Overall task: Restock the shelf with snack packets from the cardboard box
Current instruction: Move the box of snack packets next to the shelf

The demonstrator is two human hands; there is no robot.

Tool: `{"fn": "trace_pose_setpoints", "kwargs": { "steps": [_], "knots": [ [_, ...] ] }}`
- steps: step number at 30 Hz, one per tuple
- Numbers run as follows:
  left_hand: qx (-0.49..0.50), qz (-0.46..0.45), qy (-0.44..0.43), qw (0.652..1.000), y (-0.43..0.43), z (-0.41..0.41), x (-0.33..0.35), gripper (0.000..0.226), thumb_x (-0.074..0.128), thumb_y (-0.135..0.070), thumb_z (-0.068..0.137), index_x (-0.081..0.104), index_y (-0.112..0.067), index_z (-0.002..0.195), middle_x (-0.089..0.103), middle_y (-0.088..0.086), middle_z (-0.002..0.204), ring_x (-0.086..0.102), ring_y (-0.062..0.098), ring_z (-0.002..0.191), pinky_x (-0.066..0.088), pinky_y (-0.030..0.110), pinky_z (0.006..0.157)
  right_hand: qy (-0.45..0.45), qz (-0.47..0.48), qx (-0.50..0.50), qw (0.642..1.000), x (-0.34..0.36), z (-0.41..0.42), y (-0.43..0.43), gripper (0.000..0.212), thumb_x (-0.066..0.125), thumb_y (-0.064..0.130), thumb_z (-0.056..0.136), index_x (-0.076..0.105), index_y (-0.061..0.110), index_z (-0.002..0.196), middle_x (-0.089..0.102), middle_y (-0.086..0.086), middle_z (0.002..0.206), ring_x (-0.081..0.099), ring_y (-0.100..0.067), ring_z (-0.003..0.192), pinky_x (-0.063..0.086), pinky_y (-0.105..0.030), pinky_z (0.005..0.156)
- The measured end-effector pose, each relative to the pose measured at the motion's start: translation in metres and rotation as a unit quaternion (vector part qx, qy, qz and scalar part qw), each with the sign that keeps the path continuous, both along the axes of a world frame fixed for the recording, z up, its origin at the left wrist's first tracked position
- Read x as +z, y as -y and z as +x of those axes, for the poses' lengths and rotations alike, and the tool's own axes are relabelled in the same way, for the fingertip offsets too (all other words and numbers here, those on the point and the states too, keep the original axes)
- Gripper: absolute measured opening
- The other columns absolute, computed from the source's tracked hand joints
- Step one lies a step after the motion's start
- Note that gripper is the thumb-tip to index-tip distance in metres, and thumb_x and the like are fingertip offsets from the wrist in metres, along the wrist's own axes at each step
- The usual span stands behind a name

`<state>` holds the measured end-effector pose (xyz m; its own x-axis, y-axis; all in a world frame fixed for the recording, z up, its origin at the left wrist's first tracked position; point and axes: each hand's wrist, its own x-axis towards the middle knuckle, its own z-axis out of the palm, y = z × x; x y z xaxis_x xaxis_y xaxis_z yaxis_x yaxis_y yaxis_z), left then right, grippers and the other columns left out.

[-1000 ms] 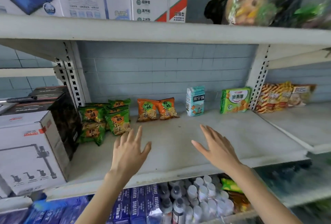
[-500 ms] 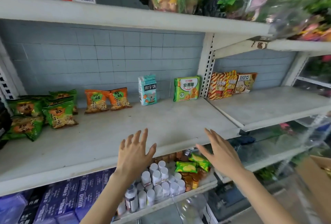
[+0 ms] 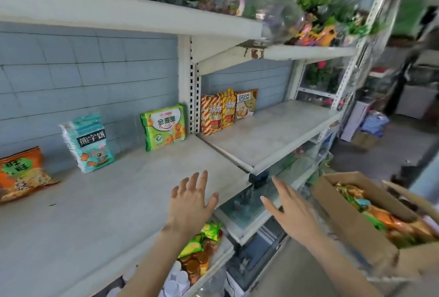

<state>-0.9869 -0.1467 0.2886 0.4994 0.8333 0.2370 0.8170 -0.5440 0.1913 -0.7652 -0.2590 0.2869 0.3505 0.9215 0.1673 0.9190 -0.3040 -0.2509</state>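
Hovering empty, fingers spread, left hand (image 3: 190, 204) and right hand (image 3: 292, 211) flank the shelf (image 3: 95, 213) front edge; six snack packets (image 3: 164, 126) line its back edge; one cardboard box (image 3: 349, 220) right.

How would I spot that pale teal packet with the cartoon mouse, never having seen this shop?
Look at the wide white shelf board in front of the grey-blue tiled wall. The pale teal packet stands upright at the back, between an orange snack packet and a green square packet. Only it has a black label band and a grey mouse.
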Motion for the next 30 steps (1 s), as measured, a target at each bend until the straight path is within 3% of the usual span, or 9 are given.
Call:
{"fn": "trace_pose_setpoints", "kwargs": {
  "steps": [8, 12, 17, 22, 30],
  "knots": [
    [-0.073, -0.022, 0.015, 0.997, -0.039, 0.093, -0.010, 0.064, 0.023, -0.056, 0.096, 0.016, -0.023, 0.151, 0.028, -0.001, 0.155, 0.029, 0.021, 0.139, 0.028, 0.035, 0.110, -0.073, -0.006, -0.168, 0.983, -0.007, 0.074, 0.011, 0.073, 0.026, 0.068, 0.089, 0.010, 0.033, 0.151, 0.018, 0.006, 0.158, 0.024, -0.017, 0.142, 0.026, -0.041, 0.112],
    [-0.084, -0.029, 0.004, 0.996, -0.046, 0.121, -0.016, 0.064, 0.025, -0.054, 0.097, 0.019, -0.020, 0.151, 0.029, 0.000, 0.154, 0.031, 0.021, 0.138, 0.031, 0.034, 0.108, -0.105, 0.012, -0.221, 0.970, -0.022, 0.109, 0.029, 0.084, 0.017, 0.074, 0.078, 0.012, 0.032, 0.150, 0.018, 0.002, 0.158, 0.026, -0.021, 0.142, 0.027, -0.047, 0.113],
    [-0.081, -0.031, -0.006, 0.996, -0.048, 0.164, -0.016, 0.062, 0.029, -0.053, 0.097, 0.022, -0.020, 0.149, 0.034, 0.002, 0.151, 0.034, 0.023, 0.136, 0.034, 0.036, 0.106, -0.108, 0.031, -0.284, 0.952, -0.044, 0.168, 0.052, 0.086, 0.013, 0.079, 0.076, 0.013, 0.032, 0.149, 0.027, 0.000, 0.155, 0.034, -0.024, 0.137, 0.029, -0.045, 0.110],
    [-0.079, -0.028, -0.006, 0.996, -0.037, 0.227, -0.012, 0.062, 0.032, -0.051, 0.097, 0.025, -0.018, 0.149, 0.036, 0.003, 0.150, 0.035, 0.025, 0.135, 0.034, 0.040, 0.105, -0.102, 0.030, -0.309, 0.945, -0.051, 0.238, 0.080, 0.084, 0.019, 0.072, 0.079, 0.015, 0.027, 0.149, 0.030, -0.002, 0.154, 0.037, -0.024, 0.136, 0.033, -0.049, 0.110],
    [-0.077, -0.053, -0.002, 0.996, 0.005, 0.339, -0.015, 0.065, 0.029, -0.054, 0.096, 0.018, -0.020, 0.151, 0.028, 0.001, 0.154, 0.029, 0.025, 0.138, 0.029, 0.042, 0.108, -0.090, 0.007, -0.306, 0.948, -0.044, 0.360, 0.147, 0.071, 0.034, 0.062, 0.091, 0.015, 0.028, 0.150, 0.022, 0.000, 0.157, 0.025, -0.023, 0.142, 0.026, -0.047, 0.113]
  ]
}}
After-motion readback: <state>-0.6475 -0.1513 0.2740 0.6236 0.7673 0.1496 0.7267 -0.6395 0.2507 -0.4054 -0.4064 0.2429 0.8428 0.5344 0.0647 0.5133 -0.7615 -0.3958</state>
